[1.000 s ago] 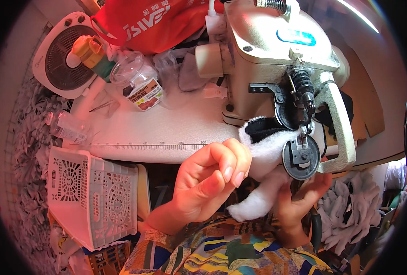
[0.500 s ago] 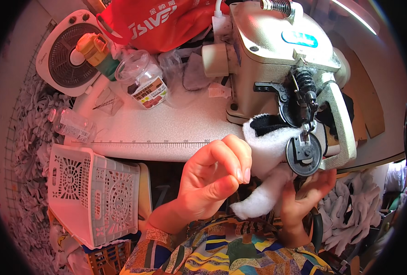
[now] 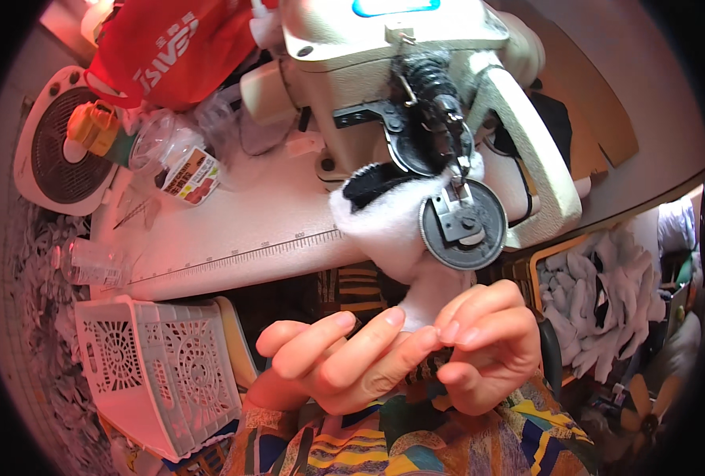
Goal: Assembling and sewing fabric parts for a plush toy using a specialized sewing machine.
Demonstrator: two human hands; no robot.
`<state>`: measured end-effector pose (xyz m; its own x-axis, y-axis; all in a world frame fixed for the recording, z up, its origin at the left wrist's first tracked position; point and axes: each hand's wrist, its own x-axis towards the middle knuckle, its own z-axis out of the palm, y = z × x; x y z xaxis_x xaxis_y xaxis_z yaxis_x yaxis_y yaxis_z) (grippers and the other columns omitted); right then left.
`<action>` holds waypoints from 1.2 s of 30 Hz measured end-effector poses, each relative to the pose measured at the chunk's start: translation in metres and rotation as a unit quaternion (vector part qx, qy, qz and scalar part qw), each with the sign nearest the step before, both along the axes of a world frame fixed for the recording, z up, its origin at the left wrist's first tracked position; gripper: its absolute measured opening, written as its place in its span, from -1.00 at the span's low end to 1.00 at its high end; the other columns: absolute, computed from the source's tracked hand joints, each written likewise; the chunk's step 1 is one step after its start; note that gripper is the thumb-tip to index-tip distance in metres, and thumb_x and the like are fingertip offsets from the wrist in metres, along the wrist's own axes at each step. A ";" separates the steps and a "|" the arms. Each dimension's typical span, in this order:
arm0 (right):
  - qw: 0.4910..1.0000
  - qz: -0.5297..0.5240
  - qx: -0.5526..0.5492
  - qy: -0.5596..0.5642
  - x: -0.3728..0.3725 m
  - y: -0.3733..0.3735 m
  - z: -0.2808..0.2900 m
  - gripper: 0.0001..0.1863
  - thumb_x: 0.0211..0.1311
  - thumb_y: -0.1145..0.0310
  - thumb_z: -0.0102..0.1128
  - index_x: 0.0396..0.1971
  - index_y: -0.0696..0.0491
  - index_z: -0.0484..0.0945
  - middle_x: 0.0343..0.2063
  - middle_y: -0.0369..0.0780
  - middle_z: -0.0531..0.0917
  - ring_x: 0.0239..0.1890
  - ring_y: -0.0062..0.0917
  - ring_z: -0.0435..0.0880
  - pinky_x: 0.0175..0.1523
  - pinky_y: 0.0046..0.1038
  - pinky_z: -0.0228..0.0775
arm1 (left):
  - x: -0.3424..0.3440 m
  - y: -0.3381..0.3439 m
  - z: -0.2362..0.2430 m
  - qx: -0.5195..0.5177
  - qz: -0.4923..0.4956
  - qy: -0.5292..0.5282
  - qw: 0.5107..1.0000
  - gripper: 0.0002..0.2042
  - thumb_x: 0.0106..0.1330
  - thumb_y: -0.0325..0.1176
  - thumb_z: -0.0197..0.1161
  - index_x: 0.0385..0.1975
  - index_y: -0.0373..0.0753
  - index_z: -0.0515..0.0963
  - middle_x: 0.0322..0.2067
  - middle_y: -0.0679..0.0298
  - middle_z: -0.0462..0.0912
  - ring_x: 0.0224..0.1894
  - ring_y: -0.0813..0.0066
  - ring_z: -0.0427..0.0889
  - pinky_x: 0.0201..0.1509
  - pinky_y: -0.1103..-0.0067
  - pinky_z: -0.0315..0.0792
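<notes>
In front of my body my two hands meet at their fingertips. My left hand [image 3: 341, 361] has its fingers stretched out side by side, palm side turned from view. My right hand [image 3: 491, 345] has loosely bent fingers touching the tip of a left finger, its thumb apart; nothing shows between them. Just beyond, a white fluffy fabric piece [image 3: 388, 234] with a black patch hangs at the fur sewing machine [image 3: 400, 71], caught by its round dark feed disc [image 3: 463, 226]. The lower end of the fabric passes behind my fingers, partly hidden.
A ruler-marked white table [image 3: 249, 206] carries a fan [image 3: 63, 143], a clear jar [image 3: 170, 163], an orange-topped bottle [image 3: 95, 131] and a red bag [image 3: 170, 55]. A clear bottle [image 3: 91, 262] lies at its left edge. Below stands a white crate [image 3: 162, 373]. Grey-white pieces [image 3: 598, 293] pile up at right.
My right hand has come from beside the disc toward my left hand. My left fingers, pinched before, are now stretched out. The view has shifted, so the machine appears farther left.
</notes>
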<state>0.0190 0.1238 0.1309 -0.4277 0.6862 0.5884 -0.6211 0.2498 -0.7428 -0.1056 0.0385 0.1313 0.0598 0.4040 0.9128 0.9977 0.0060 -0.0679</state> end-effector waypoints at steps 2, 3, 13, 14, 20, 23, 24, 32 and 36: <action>1.000 0.015 -0.009 -0.004 0.002 0.001 -0.001 -0.67 -0.05 0.59 0.45 -0.27 0.19 0.51 -0.32 -0.13 0.54 -0.33 -0.50 0.60 -0.28 -0.58 0.48 | 0.004 0.001 -0.003 0.008 0.016 -0.005 1.000 -0.78 0.20 -0.09 0.21 -0.17 0.19 0.63 -0.31 0.58 0.58 -0.17 0.52 0.32 -0.25 0.58 0.12; 1.000 0.024 -0.014 -0.006 0.002 0.001 -0.002 -0.68 -0.05 0.60 0.44 -0.27 0.19 0.51 -0.32 -0.14 0.54 -0.33 -0.51 0.60 -0.28 -0.58 0.48 | 0.007 0.001 -0.004 0.010 0.023 -0.009 1.000 -0.79 0.19 -0.07 0.22 -0.20 0.20 0.64 -0.32 0.62 0.57 -0.18 0.57 0.31 -0.22 0.60 0.11; 0.994 0.063 -0.085 -0.013 0.005 0.001 0.001 -0.77 -0.01 0.65 0.38 -0.32 0.21 0.56 -0.32 -0.12 0.58 -0.30 -0.48 0.62 -0.22 -0.56 0.48 | 0.014 -0.018 0.003 -0.093 0.042 -0.027 0.994 -0.82 0.16 -0.06 0.25 -0.24 0.28 0.66 -0.23 0.84 0.52 -0.15 0.83 0.27 -0.08 0.71 0.12; 0.993 0.066 -0.094 -0.013 0.004 0.001 0.000 -0.78 -0.01 0.65 0.38 -0.33 0.21 0.56 -0.32 -0.12 0.58 -0.30 -0.48 0.62 -0.22 -0.56 0.48 | 0.013 -0.018 0.003 -0.102 0.043 -0.021 0.994 -0.82 0.17 -0.07 0.25 -0.22 0.28 0.66 -0.22 0.84 0.52 -0.14 0.84 0.27 -0.07 0.72 0.13; 0.993 0.068 -0.099 0.001 0.007 0.002 -0.001 -0.78 -0.03 0.68 0.36 -0.34 0.20 0.57 -0.33 -0.11 0.58 -0.32 -0.49 0.61 -0.23 -0.57 0.47 | 0.008 -0.010 -0.006 -0.032 0.011 0.069 0.997 -0.80 0.26 -0.11 0.18 -0.19 0.10 0.64 -0.33 0.62 0.60 -0.18 0.57 0.32 -0.29 0.61 0.12; 0.993 0.059 -0.101 0.002 0.005 0.002 0.000 -0.80 -0.02 0.67 0.35 -0.36 0.20 0.57 -0.34 -0.11 0.57 -0.34 -0.50 0.61 -0.24 -0.57 0.48 | 0.012 -0.005 -0.002 -0.036 0.025 0.055 0.998 -0.81 0.25 -0.12 0.19 -0.21 0.08 0.64 -0.33 0.65 0.60 -0.20 0.60 0.32 -0.27 0.61 0.14; 0.993 0.057 -0.103 0.004 0.004 0.002 0.000 -0.80 -0.02 0.67 0.35 -0.36 0.19 0.57 -0.34 -0.12 0.57 -0.34 -0.50 0.61 -0.24 -0.57 0.48 | 0.011 -0.008 0.000 -0.061 0.021 0.071 0.995 -0.82 0.25 -0.13 0.19 -0.22 0.08 0.64 -0.33 0.65 0.60 -0.20 0.60 0.33 -0.27 0.62 0.15; 0.997 0.041 -0.062 0.019 0.002 0.001 -0.003 -0.80 0.02 0.64 0.33 -0.35 0.16 0.52 -0.36 -0.14 0.53 -0.37 -0.52 0.58 -0.27 -0.56 0.48 | 0.018 -0.004 -0.004 -0.025 0.046 0.063 0.997 -0.81 0.24 -0.13 0.19 -0.21 0.08 0.63 -0.34 0.67 0.59 -0.23 0.62 0.34 -0.25 0.62 0.17; 0.998 0.030 -0.049 0.025 -0.001 0.000 -0.004 -0.81 0.05 0.62 0.32 -0.34 0.15 0.50 -0.36 -0.15 0.50 -0.39 -0.53 0.56 -0.29 -0.55 0.48 | 0.022 -0.005 -0.007 -0.022 0.046 0.040 0.998 -0.81 0.22 -0.13 0.21 -0.21 0.07 0.63 -0.34 0.67 0.59 -0.26 0.64 0.36 -0.25 0.62 0.18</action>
